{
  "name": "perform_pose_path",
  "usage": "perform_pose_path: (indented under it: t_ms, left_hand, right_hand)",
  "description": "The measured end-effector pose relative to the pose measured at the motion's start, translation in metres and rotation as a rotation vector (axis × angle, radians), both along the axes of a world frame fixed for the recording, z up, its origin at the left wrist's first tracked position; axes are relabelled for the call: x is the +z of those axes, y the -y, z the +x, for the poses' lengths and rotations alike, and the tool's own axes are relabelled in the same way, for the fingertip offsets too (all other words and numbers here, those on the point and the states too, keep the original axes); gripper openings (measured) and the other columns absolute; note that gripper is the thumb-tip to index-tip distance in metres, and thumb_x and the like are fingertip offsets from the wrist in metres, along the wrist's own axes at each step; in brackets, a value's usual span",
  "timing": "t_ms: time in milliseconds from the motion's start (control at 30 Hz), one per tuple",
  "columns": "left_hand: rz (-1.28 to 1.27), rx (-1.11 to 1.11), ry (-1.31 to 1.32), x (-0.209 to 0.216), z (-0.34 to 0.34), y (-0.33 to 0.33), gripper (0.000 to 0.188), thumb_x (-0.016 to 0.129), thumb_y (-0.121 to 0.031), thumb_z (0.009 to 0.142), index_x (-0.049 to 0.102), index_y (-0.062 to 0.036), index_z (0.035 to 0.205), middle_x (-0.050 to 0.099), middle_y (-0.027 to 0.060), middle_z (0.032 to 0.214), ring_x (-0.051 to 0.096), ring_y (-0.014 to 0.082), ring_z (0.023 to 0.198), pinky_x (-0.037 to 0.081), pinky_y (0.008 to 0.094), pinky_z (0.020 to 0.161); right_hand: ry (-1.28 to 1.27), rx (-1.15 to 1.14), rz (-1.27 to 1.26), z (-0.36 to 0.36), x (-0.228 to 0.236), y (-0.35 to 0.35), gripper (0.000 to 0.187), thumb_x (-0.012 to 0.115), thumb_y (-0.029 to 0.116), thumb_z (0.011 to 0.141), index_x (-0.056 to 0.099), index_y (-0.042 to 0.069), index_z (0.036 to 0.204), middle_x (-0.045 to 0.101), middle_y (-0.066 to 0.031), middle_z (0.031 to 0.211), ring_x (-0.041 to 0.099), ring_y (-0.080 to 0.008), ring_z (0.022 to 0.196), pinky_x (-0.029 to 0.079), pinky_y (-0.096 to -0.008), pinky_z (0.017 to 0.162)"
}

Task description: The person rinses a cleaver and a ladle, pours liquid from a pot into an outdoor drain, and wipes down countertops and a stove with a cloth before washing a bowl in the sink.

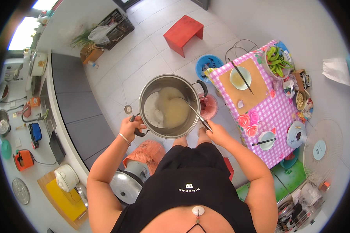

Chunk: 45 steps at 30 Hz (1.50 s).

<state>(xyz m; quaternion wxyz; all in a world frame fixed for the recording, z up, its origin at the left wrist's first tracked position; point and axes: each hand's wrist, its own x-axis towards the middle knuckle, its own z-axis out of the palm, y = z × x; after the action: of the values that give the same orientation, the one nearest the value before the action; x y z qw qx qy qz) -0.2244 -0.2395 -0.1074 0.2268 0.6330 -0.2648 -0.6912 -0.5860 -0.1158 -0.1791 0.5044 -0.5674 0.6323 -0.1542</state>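
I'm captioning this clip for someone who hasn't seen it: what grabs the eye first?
The big steel pot at centre, holding pale cloudy liquid: the left hand grips its black handle, and the right hand holds a metal utensil reaching into it. To the right, a pink checked table carries a bowl of green peppers. A red stool stands on the floor beyond.

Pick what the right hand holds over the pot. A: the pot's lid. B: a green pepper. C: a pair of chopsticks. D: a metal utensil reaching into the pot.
D: the right hand grips a thin metal utensil that slants down into the pot, while the left hand holds the pot's handle.
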Motion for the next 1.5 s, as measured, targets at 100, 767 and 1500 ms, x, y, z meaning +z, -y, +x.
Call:
perform_pose_path:
  t_ms: [100, 767, 1500]
  left_hand:
    - [0.020, 0.035, -0.012, -0.003, 0.018, -0.007, 0.024, 0.045, 0.010, 0.067, 0.055, 0.0044, 0.088, 0.064, 0.0211, 0.096, 0.067, 0.0284, 0.080, 0.043, 0.0257, 0.050]
    - [-0.134, 0.124, -0.016, -0.008, 0.110, 0.019, 0.028, 0.043, 0.010, 0.064, 0.055, 0.0085, 0.089, 0.064, 0.0230, 0.092, 0.068, 0.0285, 0.074, 0.045, 0.0256, 0.045]
    - [-0.106, 0.187, 0.025, -0.039, 0.046, 0.230, 0.034, 0.045, 0.011, 0.063, 0.052, 0.0102, 0.096, 0.063, 0.0267, 0.096, 0.067, 0.0335, 0.077, 0.044, 0.0268, 0.048]
  right_hand:
    - [0.096, 0.020, -0.013, 0.009, -0.004, -0.011, 0.037, 0.053, 0.015, 0.081, 0.047, 0.000, 0.114, 0.059, -0.0259, 0.082, 0.058, -0.0416, 0.075, 0.046, -0.0454, 0.066]
    - [0.564, -0.136, 0.841, 0.116, 0.033, 0.057, 0.020, 0.047, 0.013, 0.087, 0.055, 0.012, 0.106, 0.044, 0.0013, 0.066, 0.032, -0.0044, 0.041, 0.024, -0.0203, 0.035]
    - [0.758, -0.275, 0.971, 0.059, 0.031, 0.263, 0.006, 0.048, 0.014, 0.088, 0.051, 0.010, 0.090, 0.045, 0.0006, 0.066, 0.031, -0.0045, 0.040, 0.021, -0.0206, 0.034]
